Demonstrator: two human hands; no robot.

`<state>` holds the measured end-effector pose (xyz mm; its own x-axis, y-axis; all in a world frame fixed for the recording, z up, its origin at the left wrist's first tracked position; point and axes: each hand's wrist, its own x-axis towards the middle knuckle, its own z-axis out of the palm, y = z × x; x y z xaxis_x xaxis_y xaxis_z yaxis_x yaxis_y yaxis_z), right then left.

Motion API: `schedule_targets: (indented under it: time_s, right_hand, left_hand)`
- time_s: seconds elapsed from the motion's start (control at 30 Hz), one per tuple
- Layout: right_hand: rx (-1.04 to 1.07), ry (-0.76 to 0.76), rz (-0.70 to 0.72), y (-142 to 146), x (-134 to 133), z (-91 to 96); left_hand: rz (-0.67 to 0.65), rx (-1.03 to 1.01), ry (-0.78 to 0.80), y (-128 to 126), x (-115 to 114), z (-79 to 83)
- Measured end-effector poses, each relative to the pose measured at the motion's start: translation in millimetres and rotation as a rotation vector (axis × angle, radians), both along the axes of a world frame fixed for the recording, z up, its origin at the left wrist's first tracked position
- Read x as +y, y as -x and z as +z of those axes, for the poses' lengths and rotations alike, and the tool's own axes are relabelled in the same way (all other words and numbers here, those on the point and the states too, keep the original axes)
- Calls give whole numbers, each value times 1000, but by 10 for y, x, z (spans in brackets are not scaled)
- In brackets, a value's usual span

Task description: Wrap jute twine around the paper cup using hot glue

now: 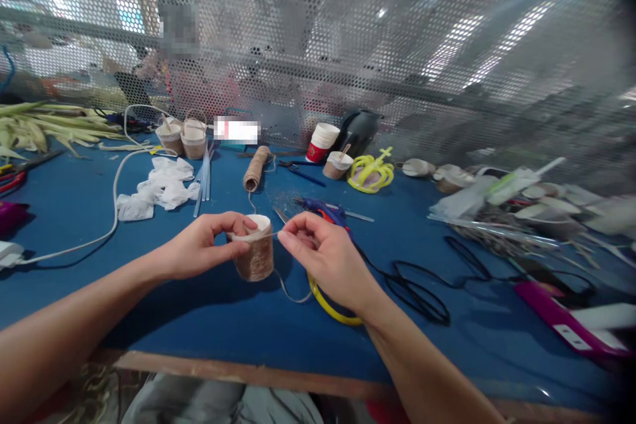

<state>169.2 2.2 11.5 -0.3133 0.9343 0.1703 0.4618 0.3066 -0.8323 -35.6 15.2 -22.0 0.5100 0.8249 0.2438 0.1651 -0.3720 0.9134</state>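
My left hand [211,245] grips a paper cup [257,258] by its rim, thumb outside and fingers over the top. Brown twine is wound around the cup's wall, and white shows at its rim. Just right of it, my right hand [318,245] pinches a strand of twine [271,234] that runs taut across the cup near the rim. A loose loop of twine sags below, between cup and right hand. Behind the cup lies a twine spool [256,169]. Scissors with a yellow handle [332,310] lie partly hidden under my right hand.
A blue glue gun [322,209] lies beyond my right hand, its black cord [422,291] looping rightward. White crumpled tissue [161,185] and glue sticks [205,175] lie left. Farther back are wrapped cups [193,139], a red-white cup stack [322,142] and a yellow woven crown shape [370,174].
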Motion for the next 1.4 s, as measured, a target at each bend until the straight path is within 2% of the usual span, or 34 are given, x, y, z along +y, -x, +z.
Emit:
schedule_targets:
  time_s: [0.43, 0.67, 0.83, 1.07, 1.2, 1.4]
  right_hand:
    - [-16, 53, 29, -48, -1, 25]
    - [30, 131, 45, -52, -8, -1]
    - [114, 189, 162, -84, -4, 8]
    - [139, 408, 333, -147, 12, 49]
    - [121, 406, 357, -163, 14, 83]
    - [20, 310, 311, -167, 13, 77]
  left_hand:
    - [-116, -134, 187, 33, -40, 48]
    - [-176, -210, 287, 36, -67, 100]
    - [-218, -253, 341, 41, -72, 120]
    - [-303, -302, 423, 67, -82, 127]
    - [-279, -260, 372, 83, -37, 117]
    - [-232, 10, 28, 113, 59, 45]
